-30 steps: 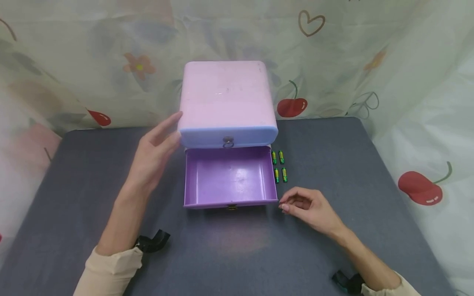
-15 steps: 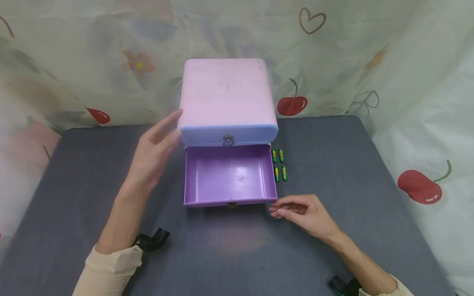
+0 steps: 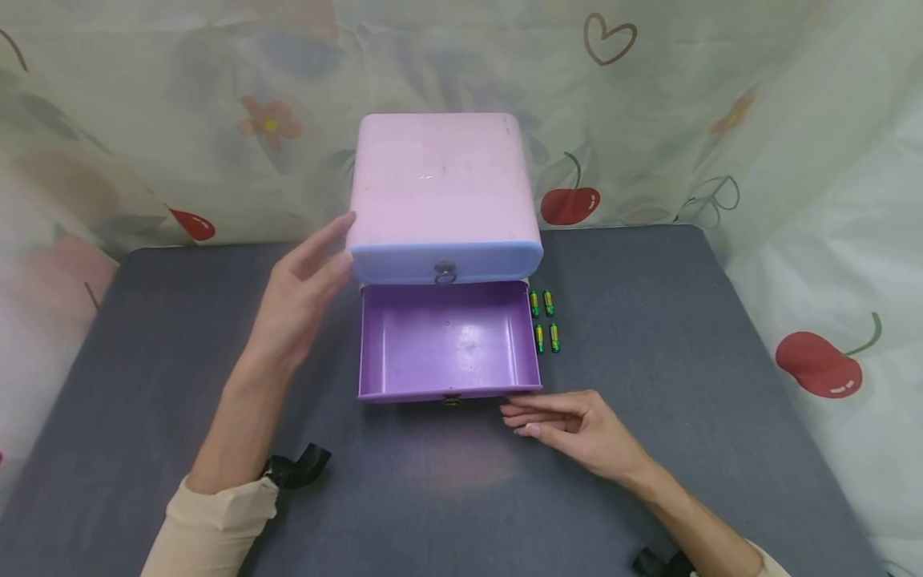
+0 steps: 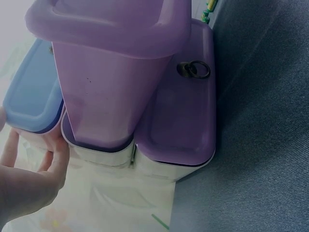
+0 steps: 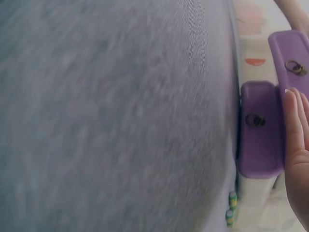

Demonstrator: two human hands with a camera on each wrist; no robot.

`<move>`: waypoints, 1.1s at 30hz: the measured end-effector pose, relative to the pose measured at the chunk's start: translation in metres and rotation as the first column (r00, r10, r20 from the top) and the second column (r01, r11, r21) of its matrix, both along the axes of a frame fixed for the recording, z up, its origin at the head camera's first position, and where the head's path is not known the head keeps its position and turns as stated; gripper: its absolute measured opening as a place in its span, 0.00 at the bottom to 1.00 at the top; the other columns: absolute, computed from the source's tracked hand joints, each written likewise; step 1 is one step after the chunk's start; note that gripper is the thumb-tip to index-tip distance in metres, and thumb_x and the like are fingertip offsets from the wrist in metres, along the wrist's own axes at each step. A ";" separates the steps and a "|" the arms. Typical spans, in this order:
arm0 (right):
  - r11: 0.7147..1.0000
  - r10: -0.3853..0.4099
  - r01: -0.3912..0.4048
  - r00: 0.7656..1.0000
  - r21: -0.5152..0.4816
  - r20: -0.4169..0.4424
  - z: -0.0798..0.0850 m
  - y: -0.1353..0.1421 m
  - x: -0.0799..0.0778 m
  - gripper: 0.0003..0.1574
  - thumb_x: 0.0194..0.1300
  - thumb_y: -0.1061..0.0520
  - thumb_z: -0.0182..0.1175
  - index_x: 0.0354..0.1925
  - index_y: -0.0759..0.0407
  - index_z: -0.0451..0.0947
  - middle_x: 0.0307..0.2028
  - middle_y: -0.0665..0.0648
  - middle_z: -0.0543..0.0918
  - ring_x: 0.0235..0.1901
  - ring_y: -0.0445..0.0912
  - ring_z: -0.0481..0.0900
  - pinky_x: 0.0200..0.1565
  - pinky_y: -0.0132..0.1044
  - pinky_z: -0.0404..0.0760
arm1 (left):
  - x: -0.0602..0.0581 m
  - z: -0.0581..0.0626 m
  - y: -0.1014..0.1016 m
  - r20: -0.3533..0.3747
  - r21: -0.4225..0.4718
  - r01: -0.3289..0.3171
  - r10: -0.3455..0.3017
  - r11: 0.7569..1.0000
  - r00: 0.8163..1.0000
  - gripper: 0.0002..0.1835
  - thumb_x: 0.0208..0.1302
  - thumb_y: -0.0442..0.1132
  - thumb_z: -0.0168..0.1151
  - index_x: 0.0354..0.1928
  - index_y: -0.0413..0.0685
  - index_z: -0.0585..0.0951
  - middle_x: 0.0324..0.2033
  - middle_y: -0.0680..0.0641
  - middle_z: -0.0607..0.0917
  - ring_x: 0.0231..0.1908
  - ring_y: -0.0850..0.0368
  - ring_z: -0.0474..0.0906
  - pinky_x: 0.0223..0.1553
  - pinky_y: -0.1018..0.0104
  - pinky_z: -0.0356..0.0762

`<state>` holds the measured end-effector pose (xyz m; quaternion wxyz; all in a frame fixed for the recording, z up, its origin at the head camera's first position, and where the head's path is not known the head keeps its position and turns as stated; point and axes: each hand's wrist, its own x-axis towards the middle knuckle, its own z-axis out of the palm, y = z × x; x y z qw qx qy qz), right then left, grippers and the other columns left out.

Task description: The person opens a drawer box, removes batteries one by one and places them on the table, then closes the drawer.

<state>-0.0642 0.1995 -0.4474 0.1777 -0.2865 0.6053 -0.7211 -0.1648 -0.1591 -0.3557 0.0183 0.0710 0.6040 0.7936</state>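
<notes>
The right hand [image 3: 566, 425], fingers straight and gripping nothing, has slid inward before the open purple plastic drawer [image 3: 433, 344], apparently within pushing reach. Above the drawer, the left hand's [image 3: 296, 300] parted, ungripping fingers steady a pink plastic box-shaped cabinet [image 3: 443, 180].

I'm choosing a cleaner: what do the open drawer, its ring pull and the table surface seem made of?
Open drawer: probably smooth, glossy plastic, given bright reflections and rounded edges. Ring pull: likely metal, with a dull brassy look. Table surface: seemingly matte woven fabric, its fine texture showing in the left wrist view.
</notes>
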 end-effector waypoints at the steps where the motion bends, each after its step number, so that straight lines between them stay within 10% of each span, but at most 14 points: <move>1: 1.000 0.004 -0.004 1.000 -0.003 -0.003 0.000 -0.002 0.000 0.22 0.66 0.79 0.53 0.59 0.84 0.69 0.50 0.81 0.78 0.52 0.62 0.82 0.51 0.49 0.80 | 0.000 0.000 0.000 0.000 0.000 0.001 -0.001 1.000 1.000 0.25 0.70 0.33 0.60 0.69 0.46 0.73 0.70 0.47 0.68 0.63 0.56 0.70 0.66 0.65 0.65; 33: 0.989 -0.073 0.070 0.997 0.127 0.023 -0.003 -0.053 0.003 0.19 0.71 0.68 0.56 0.59 0.72 0.76 0.54 0.74 0.80 0.48 0.59 0.84 0.50 0.44 0.82 | -0.001 -0.003 -0.001 -0.021 -0.004 0.007 -0.007 1.000 1.000 0.25 0.71 0.33 0.59 0.69 0.46 0.72 0.71 0.46 0.68 0.66 0.54 0.67 0.68 0.63 0.62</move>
